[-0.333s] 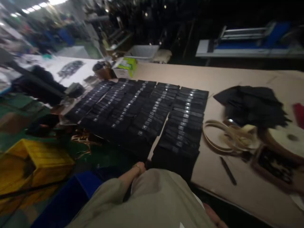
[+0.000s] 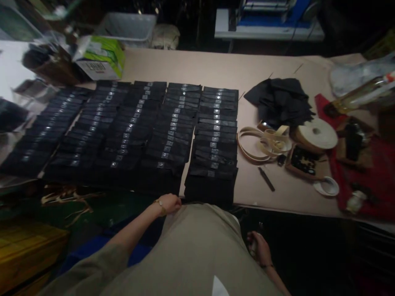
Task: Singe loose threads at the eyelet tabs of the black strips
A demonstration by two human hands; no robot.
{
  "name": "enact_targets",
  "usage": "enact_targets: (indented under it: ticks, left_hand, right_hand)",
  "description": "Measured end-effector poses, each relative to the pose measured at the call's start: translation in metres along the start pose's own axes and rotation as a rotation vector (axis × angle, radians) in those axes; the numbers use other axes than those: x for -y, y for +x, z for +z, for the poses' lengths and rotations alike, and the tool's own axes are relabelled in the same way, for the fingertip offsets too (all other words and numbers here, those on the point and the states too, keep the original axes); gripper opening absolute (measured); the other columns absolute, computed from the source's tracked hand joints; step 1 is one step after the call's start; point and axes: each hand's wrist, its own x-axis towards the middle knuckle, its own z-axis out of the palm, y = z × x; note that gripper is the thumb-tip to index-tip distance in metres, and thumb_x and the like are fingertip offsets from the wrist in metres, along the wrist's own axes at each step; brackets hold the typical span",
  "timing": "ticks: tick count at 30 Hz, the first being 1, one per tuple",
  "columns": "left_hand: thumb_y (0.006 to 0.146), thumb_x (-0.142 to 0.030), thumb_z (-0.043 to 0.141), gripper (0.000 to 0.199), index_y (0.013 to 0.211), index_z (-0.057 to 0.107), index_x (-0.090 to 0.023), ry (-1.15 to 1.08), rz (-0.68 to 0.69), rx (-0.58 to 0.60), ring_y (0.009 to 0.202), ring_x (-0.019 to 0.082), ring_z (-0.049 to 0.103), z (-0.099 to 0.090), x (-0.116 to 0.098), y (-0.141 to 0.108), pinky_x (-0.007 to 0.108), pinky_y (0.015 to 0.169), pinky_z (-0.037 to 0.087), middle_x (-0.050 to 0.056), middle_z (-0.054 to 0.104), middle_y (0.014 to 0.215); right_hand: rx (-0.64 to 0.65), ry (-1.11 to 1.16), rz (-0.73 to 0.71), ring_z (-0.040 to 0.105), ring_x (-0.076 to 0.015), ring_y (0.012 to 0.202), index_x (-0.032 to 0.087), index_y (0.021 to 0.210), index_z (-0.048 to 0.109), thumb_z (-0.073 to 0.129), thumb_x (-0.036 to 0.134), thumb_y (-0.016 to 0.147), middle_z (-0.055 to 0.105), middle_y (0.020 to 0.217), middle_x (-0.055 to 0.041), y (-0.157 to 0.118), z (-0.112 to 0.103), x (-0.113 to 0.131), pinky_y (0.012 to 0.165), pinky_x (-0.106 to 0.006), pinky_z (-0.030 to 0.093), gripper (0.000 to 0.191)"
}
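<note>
Fingers [image 2: 252,235] of the right hand [image 2: 261,250] are curled below the near edge of the counter [image 2: 293,198]; in the dim light I cannot tell whether they pinch anything. The left hand [image 2: 170,203] rests at the near edge, fingers bent together, just beside the gap between two columns of cloth — whether it pinches any is hidden. From that edge, black fabric pieces [image 2: 138,139] run toward the far edge in five overlapping columns, each with a line of small pale squares. Right of them lie a slim dark tool [image 2: 266,179], a white ring [image 2: 327,194], a coiled beige strap [image 2: 274,144] and a white roll [image 2: 324,135]. Beyond the strap, nearer the far edge, sits a dark cloth heap [image 2: 280,100]. A green-and-white box [image 2: 101,65] stands toward the far left corner — behind it, a grey tub [image 2: 143,31].
</note>
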Motion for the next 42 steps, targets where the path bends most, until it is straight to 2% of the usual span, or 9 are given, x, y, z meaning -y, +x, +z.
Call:
enact_targets:
  ticks: [3, 6, 9, 11, 17, 21, 25, 32, 42]
  left_hand:
    - [0.093, -0.034, 0.053, 0.027, 0.109, 0.075, -0.029, 0.002, 0.227, -0.289, 0.101, 0.022, 0.067, -0.030, -0.041, 0.041, 0.031, 0.086, 0.049, 0.004, 0.074, 0.109]
    - [0.097, -0.032, 0.053, 0.028, 0.116, 0.073, -0.026, -0.024, 0.338, -0.593, 0.107, 0.021, 0.061, -0.046, -0.081, 0.094, 0.033, 0.094, 0.044, 0.005, 0.071, 0.118]
    - [0.095, -0.032, 0.060, 0.024, 0.111, 0.075, -0.026, -0.042, 0.302, -0.675, 0.104, 0.021, 0.059, -0.045, -0.094, 0.132, 0.036, 0.092, 0.042, 0.005, 0.072, 0.114]
    - [0.093, -0.034, 0.063, 0.021, 0.108, 0.076, -0.026, -0.091, 0.279, -0.693, 0.102, 0.021, 0.058, -0.040, -0.089, 0.145, 0.036, 0.091, 0.042, 0.006, 0.072, 0.110]
    - [0.093, -0.034, 0.064, 0.020, 0.106, 0.077, -0.026, -0.188, 0.318, -0.723, 0.099, 0.019, 0.058, -0.034, -0.075, 0.152, 0.034, 0.090, 0.040, 0.004, 0.073, 0.105]
    - [0.092, -0.031, 0.066, 0.016, 0.101, 0.078, -0.026, -0.194, 0.290, -0.734, 0.096, 0.019, 0.059, -0.035, -0.077, 0.154, 0.034, 0.088, 0.040, 0.003, 0.074, 0.101]
    - [0.090, -0.031, 0.067, 0.015, 0.100, 0.077, -0.025, -0.216, 0.292, -0.734, 0.094, 0.019, 0.060, -0.036, -0.078, 0.155, 0.034, 0.087, 0.041, 0.003, 0.074, 0.099]
    - [0.090, -0.032, 0.068, 0.014, 0.098, 0.076, -0.023, -0.213, 0.282, -0.752, 0.095, 0.019, 0.059, -0.035, -0.078, 0.154, 0.035, 0.086, 0.040, 0.004, 0.073, 0.097]
    - [0.086, -0.033, 0.072, 0.029, 0.112, 0.067, -0.020, -0.283, 0.193, -0.740, 0.095, 0.020, 0.062, -0.040, -0.082, 0.149, 0.035, 0.088, 0.042, 0.003, 0.073, 0.100]
  right_hand:
    - [0.082, 0.129, -0.066, 0.067, -0.0196, 0.062, 0.026, 0.076, 0.066, 0.075, 0.056, 0.060, 0.069, 0.073, -0.0023, 0.001, 0.040, 0.027, 0.055, -0.033, 0.058, 0.034]
    - [0.289, 0.089, -0.267, 0.070, -0.0198, 0.085, 0.025, 0.096, 0.063, 0.065, 0.061, 0.077, 0.071, 0.095, -0.0046, 0.018, 0.114, 0.060, 0.080, -0.038, 0.060, 0.041]
    - [0.456, -0.070, -0.453, 0.069, -0.0220, 0.099, 0.023, 0.111, 0.059, 0.055, 0.062, 0.086, 0.071, 0.107, -0.0085, 0.042, 0.176, 0.071, 0.094, -0.042, 0.056, 0.046]
    - [0.539, -0.223, -0.548, 0.069, -0.0235, 0.100, 0.021, 0.111, 0.060, 0.056, 0.060, 0.087, 0.072, 0.107, -0.0104, 0.055, 0.193, 0.068, 0.096, -0.043, 0.054, 0.047]
    - [0.596, -0.500, -0.738, 0.070, -0.0252, 0.095, 0.019, 0.103, 0.068, 0.062, 0.049, 0.087, 0.074, 0.103, -0.0102, 0.068, 0.184, 0.068, 0.092, -0.042, 0.054, 0.034]
    - [0.509, -0.481, -0.822, 0.069, -0.0227, 0.096, 0.022, 0.101, 0.068, 0.057, 0.046, 0.091, 0.074, 0.102, -0.0076, 0.075, 0.206, 0.084, 0.093, -0.038, 0.054, 0.029]
    - [0.470, -0.446, -0.875, 0.070, -0.0216, 0.090, 0.021, 0.098, 0.064, 0.052, 0.045, 0.093, 0.074, 0.098, -0.0075, 0.089, 0.232, 0.082, 0.088, -0.037, 0.055, 0.028]
    - [0.444, -0.501, -0.998, 0.070, -0.0207, 0.092, 0.021, 0.099, 0.063, 0.050, 0.041, 0.096, 0.073, 0.099, -0.0076, 0.099, 0.233, 0.068, 0.086, -0.036, 0.055, 0.024]
    - [0.428, -0.961, -1.211, 0.065, -0.0198, 0.087, 0.016, 0.102, 0.063, 0.041, 0.036, 0.101, 0.070, 0.096, -0.0113, 0.094, 0.250, 0.082, 0.071, -0.027, 0.047, 0.030]
